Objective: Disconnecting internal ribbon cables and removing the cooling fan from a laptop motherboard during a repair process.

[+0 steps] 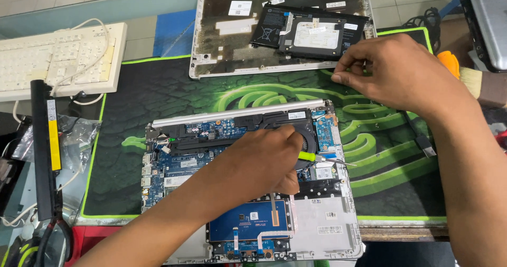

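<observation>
Green-handled screwdriver (pixel 309 156) lies almost level, long axis left to right, tip pointing right, over the opened laptop (pixel 248 193) near its fan. The left hand (pixel 266 164) is clamped round the handle; the right hand (pixel 391 71), well apart, pinches something too small to make out. Underneath, one black-and-green mat (pixel 169 87) covers the table. One loose bottom cover (pixel 232 29), one white keyboard (pixel 58 58), one brush (pixel 465 74), tiled floor behind.
</observation>
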